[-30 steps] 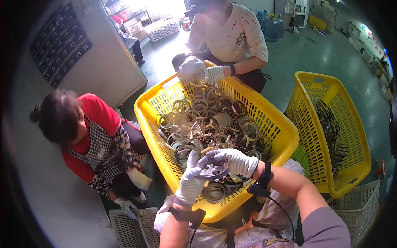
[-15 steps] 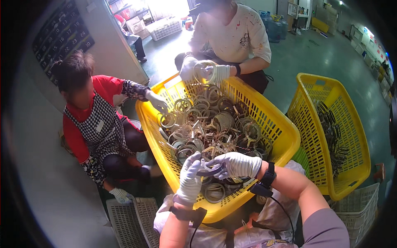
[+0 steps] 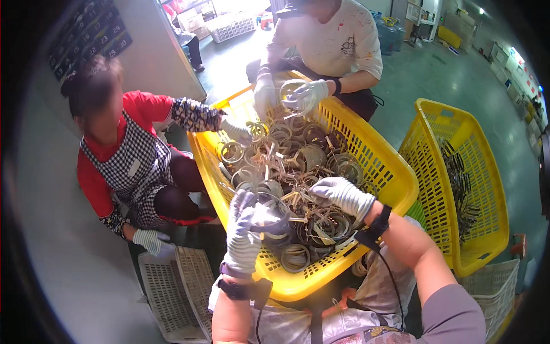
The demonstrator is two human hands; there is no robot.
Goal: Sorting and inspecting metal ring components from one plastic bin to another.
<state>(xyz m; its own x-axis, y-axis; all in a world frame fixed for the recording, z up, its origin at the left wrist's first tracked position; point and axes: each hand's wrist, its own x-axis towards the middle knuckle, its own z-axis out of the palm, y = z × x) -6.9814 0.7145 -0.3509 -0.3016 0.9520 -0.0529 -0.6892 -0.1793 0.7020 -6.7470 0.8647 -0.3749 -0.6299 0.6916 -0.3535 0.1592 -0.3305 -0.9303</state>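
Note:
My left hand (image 3: 243, 232), in a grey-white glove, grips a dark, thin round ring (image 3: 270, 226) at the near left of a yellow plastic basket (image 3: 289, 289). Under the ring lies a heap of metal-looking rings (image 3: 295, 258), tangled with thin strips and pale tabs. My right hand (image 3: 345, 195), gloved too, hovers at the heap's right side. Its fingers are bent and pressed together over the pieces; anything in them is too small to make out. Black bands with cables circle both my wrists.
Across the basket, a person in a stained white shirt (image 3: 338, 40) handles a pale ring. At left, a squatting person in a checked apron (image 3: 123, 155) reaches in. A second yellow basket (image 3: 421, 172) stands right, white crates (image 3: 172, 309) below left.
My hands have moved apart: the left keeps the ring, moving left, while the right has gone up and right over the heap. The squatting person's arm reaches further in.

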